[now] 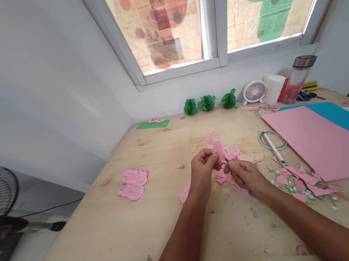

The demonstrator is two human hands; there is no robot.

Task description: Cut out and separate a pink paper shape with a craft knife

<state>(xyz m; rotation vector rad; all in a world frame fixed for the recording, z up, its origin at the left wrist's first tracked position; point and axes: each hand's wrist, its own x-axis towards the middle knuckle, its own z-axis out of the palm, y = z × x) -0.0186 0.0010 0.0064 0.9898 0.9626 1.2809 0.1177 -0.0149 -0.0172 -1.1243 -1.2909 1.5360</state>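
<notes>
Between thumb and fingers, my left hand pinches a curved pink paper cutout whose thin end curls upward. My right hand is closed close beside it, fingertips together near the lower edge of the paper; what they grip is too small to make out. Under and behind both hands lie several pink paper scraps with scalloped edges. A folded pink piece rests just left of my left wrist. Farther left sits a stack of scalloped pink cutouts.
Pink sheets and a blue sheet lie right, near a white pen and paper offcuts. Along the wall stand green paper figures, a small fan and a glass bottle. A green sheet lies back left.
</notes>
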